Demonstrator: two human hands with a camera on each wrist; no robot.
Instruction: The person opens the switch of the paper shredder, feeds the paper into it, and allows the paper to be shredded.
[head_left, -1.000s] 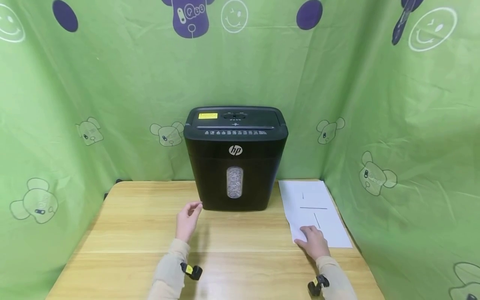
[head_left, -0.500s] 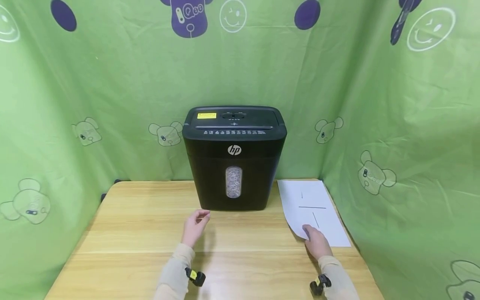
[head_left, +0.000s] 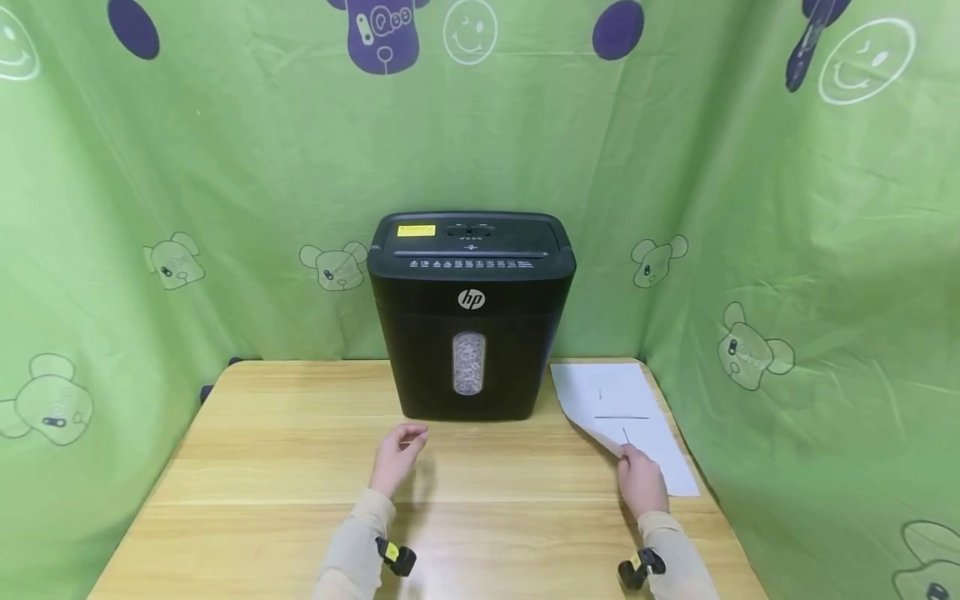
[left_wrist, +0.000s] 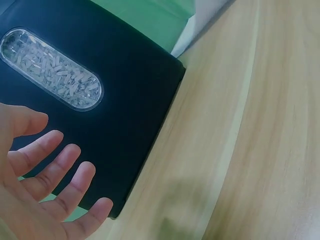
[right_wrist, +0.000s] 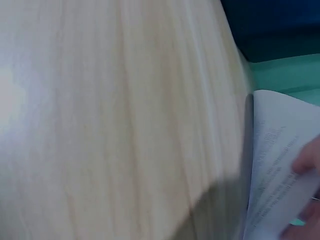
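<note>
At the table's right side lies white paper (head_left: pixel 592 385) with a few drawn dark lines. My right hand (head_left: pixel 643 483) pinches its near left corner between thumb and fingers and lifts that edge into a curl. Printed text shows on the lifted underside of the paper (right_wrist: pixel 272 150) in the right wrist view, where the right hand (right_wrist: pixel 309 162) is only partly in frame. My left hand (head_left: pixel 397 460) hovers before the black HP paper shredder (head_left: pixel 420 342), its fingers loosely bent and nothing held. In the left wrist view, that left hand (left_wrist: pixel 47 195) has its fingers spread apart.
The shredder's clear window (head_left: pixel 469 364) shows shredded bits inside. Its top carries a feed slot and a yellow label (head_left: pixel 416 231). Green printed curtains (head_left: pixel 247 167) enclose the wooden table (head_left: pixel 285 433) at the back and both sides.
My right hand has taken hold of the paper's near left corner and raised it, curling the left edge up and over. The left hand has drifted slightly right and toward me.
</note>
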